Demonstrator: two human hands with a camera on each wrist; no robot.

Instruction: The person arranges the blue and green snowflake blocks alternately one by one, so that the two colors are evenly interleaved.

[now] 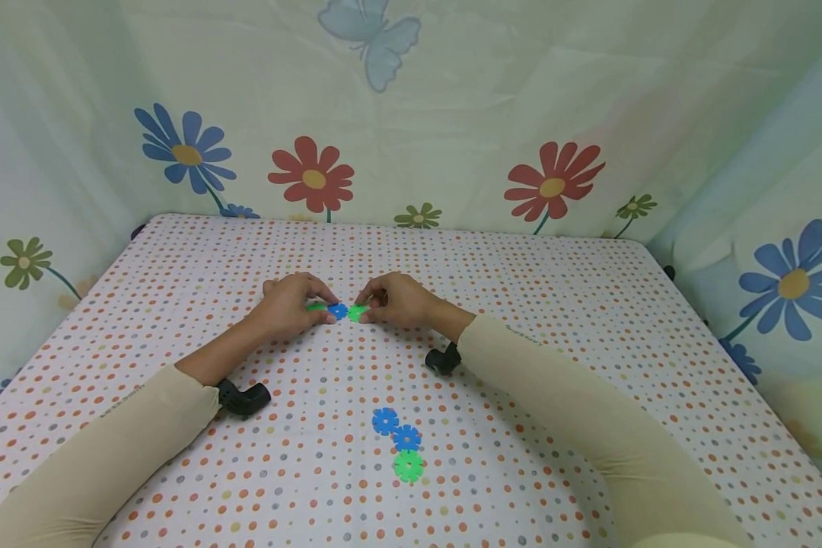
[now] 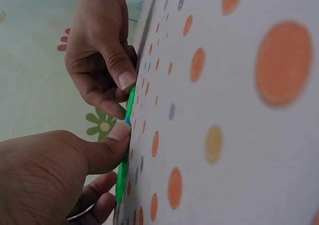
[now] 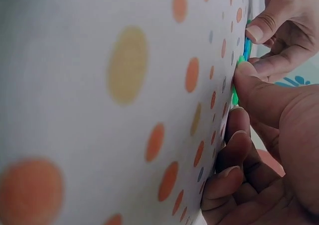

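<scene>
Near the middle of the table, my left hand (image 1: 289, 306) pinches a blue notched plastic disc (image 1: 339, 311) between thumb and fingertips. A green notched disc (image 1: 317, 307) adjoins it under that hand, partly covered by the fingers. My right hand (image 1: 404, 302) pinches another green notched disc (image 1: 356, 313), whose edge meets the blue one. From the left wrist view, the green piece (image 2: 121, 177) lies nearly edge-on, close over the tablecloth. In the right wrist view, my right thumb presses on the green disc (image 3: 236, 94), and its other fingers curl below.
Closer to me lie two blue notched discs (image 1: 385, 421) (image 1: 407, 438) and a green one (image 1: 409, 466) in a short slanting row. A dotted cloth (image 1: 301, 472) covers the table. Floral curtains (image 1: 452, 114) hang behind and at both sides. Black wrist devices (image 1: 245, 399) sit beneath the cuffs.
</scene>
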